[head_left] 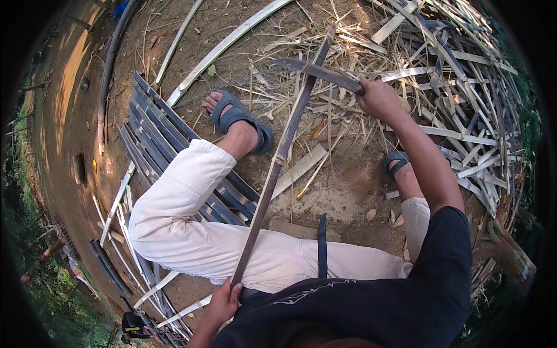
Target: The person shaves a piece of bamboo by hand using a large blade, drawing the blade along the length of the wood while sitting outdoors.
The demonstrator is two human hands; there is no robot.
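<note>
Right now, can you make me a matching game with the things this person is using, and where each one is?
Things:
1. long bamboo strip
2. big knife
3. dark slats
4. heap of pale offcuts

Places:
A. on the ground under the left leg
B. held in the right hand
C. piled at the right, beyond the right arm
D. lower end held in the left hand, running up across the lap

Pairs: 1-D, 2-B, 3-A, 4-C
</note>
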